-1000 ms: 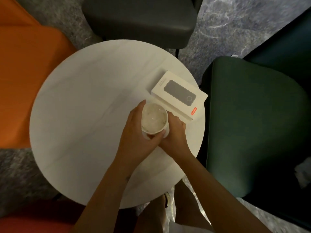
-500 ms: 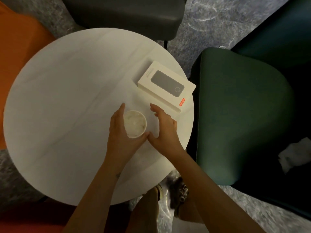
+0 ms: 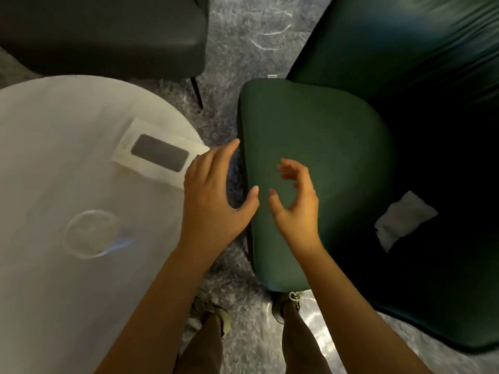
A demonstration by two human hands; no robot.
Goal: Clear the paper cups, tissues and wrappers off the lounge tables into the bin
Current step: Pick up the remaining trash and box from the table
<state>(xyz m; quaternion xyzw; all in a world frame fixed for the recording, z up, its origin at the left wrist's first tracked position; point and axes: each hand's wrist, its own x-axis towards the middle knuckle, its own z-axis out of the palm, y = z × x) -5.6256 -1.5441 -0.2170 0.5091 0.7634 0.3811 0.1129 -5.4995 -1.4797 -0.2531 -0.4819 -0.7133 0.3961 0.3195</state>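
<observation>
A white paper cup (image 3: pixel 90 233) with crumpled tissue inside stands on the round white table (image 3: pixel 54 292), blurred by camera motion. My left hand (image 3: pixel 216 201) hovers over the table's right edge, fingers spread, holding nothing. My right hand (image 3: pixel 294 203) hangs over the green chair's backrest (image 3: pixel 324 136) with loosely curled fingers, also holding nothing. A crumpled white tissue (image 3: pixel 402 220) lies on the dark green seat to the right.
A white product box (image 3: pixel 159 155) with a dark picture lies on the table near its right edge. A dark grey chair (image 3: pixel 102 31) stands behind the table. The floor is grey marbled carpet (image 3: pixel 248 36). My legs and shoes (image 3: pixel 213 317) show below.
My left hand has let go of the cup, which now stands alone on the table. Both hands and the view have shifted right, toward the green chair.
</observation>
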